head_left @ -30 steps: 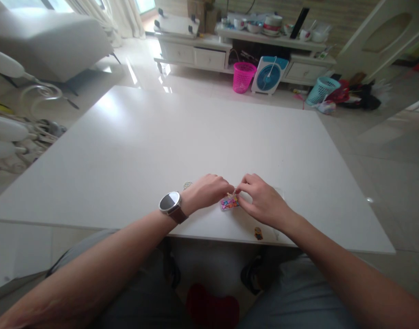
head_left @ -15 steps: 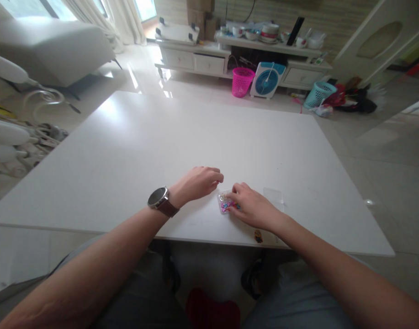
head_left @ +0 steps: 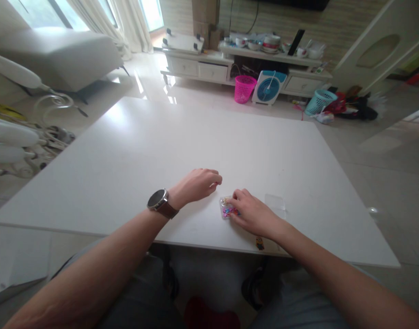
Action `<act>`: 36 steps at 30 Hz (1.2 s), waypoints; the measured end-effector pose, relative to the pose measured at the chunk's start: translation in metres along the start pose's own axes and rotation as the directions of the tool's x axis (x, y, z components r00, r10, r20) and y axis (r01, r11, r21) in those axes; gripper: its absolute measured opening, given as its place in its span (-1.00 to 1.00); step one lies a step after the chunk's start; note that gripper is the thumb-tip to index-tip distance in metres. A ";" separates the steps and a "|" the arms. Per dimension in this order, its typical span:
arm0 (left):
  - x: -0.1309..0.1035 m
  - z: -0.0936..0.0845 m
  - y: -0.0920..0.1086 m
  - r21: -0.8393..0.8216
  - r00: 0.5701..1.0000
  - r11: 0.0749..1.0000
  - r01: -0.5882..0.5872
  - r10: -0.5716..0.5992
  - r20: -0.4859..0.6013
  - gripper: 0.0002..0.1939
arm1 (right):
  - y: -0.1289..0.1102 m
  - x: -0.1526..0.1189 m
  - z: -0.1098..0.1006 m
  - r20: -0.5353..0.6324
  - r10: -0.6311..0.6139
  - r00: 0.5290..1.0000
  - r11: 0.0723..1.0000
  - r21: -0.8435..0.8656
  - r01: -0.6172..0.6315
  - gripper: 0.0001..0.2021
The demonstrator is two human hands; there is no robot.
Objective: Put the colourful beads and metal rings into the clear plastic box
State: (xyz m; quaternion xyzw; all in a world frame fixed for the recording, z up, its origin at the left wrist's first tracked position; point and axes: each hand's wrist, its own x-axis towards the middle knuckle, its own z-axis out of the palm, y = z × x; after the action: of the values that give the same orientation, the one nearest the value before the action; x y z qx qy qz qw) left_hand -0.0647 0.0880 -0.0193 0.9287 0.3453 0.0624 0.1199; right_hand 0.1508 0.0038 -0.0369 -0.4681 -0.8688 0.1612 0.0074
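Note:
A small clear plastic box [head_left: 222, 211] lies near the front of the white table, with colourful beads [head_left: 226, 212] and some gold-coloured bits inside. My right hand [head_left: 252, 210] is over its right side, thumb and index finger apart, fingertips among the contents. The palm hides part of the box. Left of the box, my left hand [head_left: 202, 184] is held just above the table with its fingers curled together. Whatever is between those fingertips is too small to make out. A clear lid [head_left: 275, 204] rests on the table beyond my right wrist.
A small yellow and dark cartoon figure [head_left: 259, 243] lies at the front edge of the table [head_left: 195, 137]. Tiny specks dot the surface farther back. Across the floor stand a pink basket [head_left: 244, 90], a blue and white fan [head_left: 268, 87] and a low cabinet [head_left: 185, 65].
The view has tilted up slightly, so everything sits lower. My right fingers have shifted a little over the box; my left hand stays curled in nearly the same place.

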 end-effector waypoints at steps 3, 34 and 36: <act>0.000 -0.002 -0.007 -0.012 1.000 1.000 0.013 -0.014 -0.013 -0.77 | 0.000 0.001 -0.003 -0.024 0.003 1.000 1.000 -0.015 -0.003 -0.83; -0.010 -0.002 -0.053 0.051 0.766 0.906 0.421 -0.385 0.515 -0.79 | -0.002 -0.009 -0.008 -0.052 -0.045 0.998 0.996 0.073 0.049 -0.86; -0.011 -0.005 -0.054 0.024 0.752 0.901 0.434 -0.376 0.541 -0.82 | -0.002 -0.010 -0.008 -0.049 -0.047 0.998 0.997 0.064 0.050 -0.86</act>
State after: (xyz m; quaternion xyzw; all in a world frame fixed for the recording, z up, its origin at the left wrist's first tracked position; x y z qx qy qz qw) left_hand -0.1076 0.1212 -0.0292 0.8042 0.4874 -0.2074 0.2694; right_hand 0.1558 -0.0031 -0.0275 -0.4500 -0.8738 0.1781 0.0471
